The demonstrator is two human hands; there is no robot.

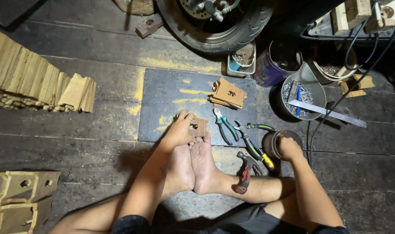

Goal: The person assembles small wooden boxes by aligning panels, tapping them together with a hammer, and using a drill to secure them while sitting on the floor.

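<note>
My left hand (pixel 179 129) grips a small brown wooden piece with a hole (pixel 199 127) on the dark board (pixel 163 95), just beyond my bare feet (pixel 193 164). My right hand (pixel 288 146) reaches into a small round tin (pixel 271 143) at the right; its fingers are hidden inside. Green-handled pliers (pixel 223 125) and a second pair of pliers (pixel 254 143) lie between the two hands. A hammer with a red and black grip (pixel 245 173) rests against my leg.
A stack of similar wooden pieces (pixel 228 93) lies on the board's far side. Rows of wooden pieces (pixel 32 82) sit at left, wooden boxes (pixel 19 195) at lower left. A tyre (pixel 215 26), cans, a bowl of nails (pixel 301 93) and cables stand behind.
</note>
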